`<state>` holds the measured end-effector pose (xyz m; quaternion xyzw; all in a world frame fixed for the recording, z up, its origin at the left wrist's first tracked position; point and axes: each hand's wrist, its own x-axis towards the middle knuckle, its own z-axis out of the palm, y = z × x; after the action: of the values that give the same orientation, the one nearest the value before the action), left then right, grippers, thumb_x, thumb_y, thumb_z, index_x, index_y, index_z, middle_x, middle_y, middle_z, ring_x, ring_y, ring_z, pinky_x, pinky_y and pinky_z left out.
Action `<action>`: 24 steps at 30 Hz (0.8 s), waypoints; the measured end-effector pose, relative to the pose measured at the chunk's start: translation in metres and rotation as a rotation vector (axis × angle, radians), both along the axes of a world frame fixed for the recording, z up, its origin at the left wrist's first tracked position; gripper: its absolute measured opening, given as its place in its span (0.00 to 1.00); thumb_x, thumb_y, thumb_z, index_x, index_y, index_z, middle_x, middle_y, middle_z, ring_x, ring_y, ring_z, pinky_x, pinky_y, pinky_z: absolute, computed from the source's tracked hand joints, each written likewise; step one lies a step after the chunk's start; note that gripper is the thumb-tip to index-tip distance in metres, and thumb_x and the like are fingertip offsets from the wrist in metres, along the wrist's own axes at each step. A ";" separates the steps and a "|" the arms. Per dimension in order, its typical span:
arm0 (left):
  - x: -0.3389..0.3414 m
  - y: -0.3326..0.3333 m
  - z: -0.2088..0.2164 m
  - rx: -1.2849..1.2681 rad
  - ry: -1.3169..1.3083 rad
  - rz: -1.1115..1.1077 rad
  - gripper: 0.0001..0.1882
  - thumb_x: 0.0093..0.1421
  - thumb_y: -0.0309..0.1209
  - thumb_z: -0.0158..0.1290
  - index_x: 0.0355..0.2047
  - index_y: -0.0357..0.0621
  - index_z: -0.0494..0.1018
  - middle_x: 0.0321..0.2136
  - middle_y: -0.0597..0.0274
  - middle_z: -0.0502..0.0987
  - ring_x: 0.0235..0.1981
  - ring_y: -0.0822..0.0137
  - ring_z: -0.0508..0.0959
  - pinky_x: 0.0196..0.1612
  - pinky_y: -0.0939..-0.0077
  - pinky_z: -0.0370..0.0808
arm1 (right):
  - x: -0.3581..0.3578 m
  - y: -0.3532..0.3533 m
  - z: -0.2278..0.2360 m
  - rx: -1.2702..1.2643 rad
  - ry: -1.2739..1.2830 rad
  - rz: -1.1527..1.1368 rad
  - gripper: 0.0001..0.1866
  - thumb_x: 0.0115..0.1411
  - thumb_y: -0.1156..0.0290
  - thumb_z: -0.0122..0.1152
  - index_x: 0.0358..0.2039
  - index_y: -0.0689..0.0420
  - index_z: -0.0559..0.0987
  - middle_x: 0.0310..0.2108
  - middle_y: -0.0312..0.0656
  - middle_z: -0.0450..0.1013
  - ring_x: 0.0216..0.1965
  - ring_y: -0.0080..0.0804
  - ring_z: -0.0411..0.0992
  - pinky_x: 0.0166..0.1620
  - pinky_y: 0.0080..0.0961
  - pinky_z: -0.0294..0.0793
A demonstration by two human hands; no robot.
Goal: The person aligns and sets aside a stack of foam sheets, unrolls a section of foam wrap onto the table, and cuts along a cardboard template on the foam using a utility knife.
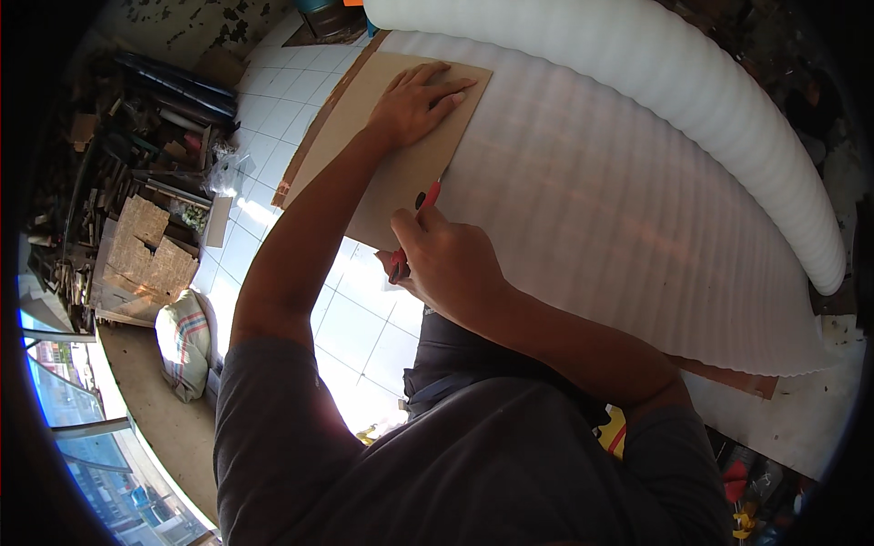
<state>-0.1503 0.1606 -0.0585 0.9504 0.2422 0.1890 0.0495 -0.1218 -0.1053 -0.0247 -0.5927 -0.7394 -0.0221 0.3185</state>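
Note:
My left hand [419, 102] lies flat with its fingers spread on a brown cardboard sheet [414, 173], close to the far end of the sheet. Beneath the cardboard spreads a white ribbed foam sheet [601, 173]. My right hand [451, 259] is closed around a red utility knife [430, 198] with a dark slider. The knife's tip points away from me and meets the cardboard's right edge, where it borders the foam. Its blade is too small to make out clearly.
A thick foam roll [655, 68] curves along the far side. Brown board [319, 127] shows under the foam's left edge. To the left are white floor tiles [350, 318], stacked scraps with a torn cardboard box [146, 246], and a white woven sack [184, 341].

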 end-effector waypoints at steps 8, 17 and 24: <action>0.001 0.001 -0.003 0.001 0.004 0.014 0.24 0.77 0.58 0.38 0.69 0.88 0.72 0.74 0.56 0.65 0.76 0.57 0.61 0.81 0.53 0.48 | -0.021 -0.023 -0.005 -0.059 0.029 0.037 0.23 0.61 0.58 0.78 0.41 0.60 0.75 0.28 0.44 0.74 0.20 0.33 0.77 0.23 0.28 0.77; 0.001 0.003 -0.006 0.041 -0.014 -0.011 0.26 0.77 0.58 0.39 0.69 0.79 0.74 0.73 0.51 0.65 0.74 0.49 0.64 0.79 0.50 0.54 | -0.038 -0.043 -0.007 -0.083 0.064 0.121 0.18 0.68 0.60 0.68 0.39 0.61 0.73 0.32 0.50 0.74 0.17 0.32 0.78 0.18 0.30 0.77; 0.003 0.008 -0.008 0.026 0.009 0.018 0.24 0.76 0.60 0.38 0.69 0.91 0.70 0.75 0.60 0.64 0.77 0.54 0.60 0.81 0.54 0.51 | -0.045 -0.053 -0.009 -0.094 0.135 0.157 0.18 0.68 0.59 0.68 0.39 0.60 0.72 0.34 0.52 0.74 0.17 0.33 0.78 0.18 0.30 0.77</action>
<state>-0.1478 0.1685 -0.0668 0.9496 0.2485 0.1881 0.0343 -0.1664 -0.1582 -0.0341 -0.5474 -0.7607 0.0777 0.3402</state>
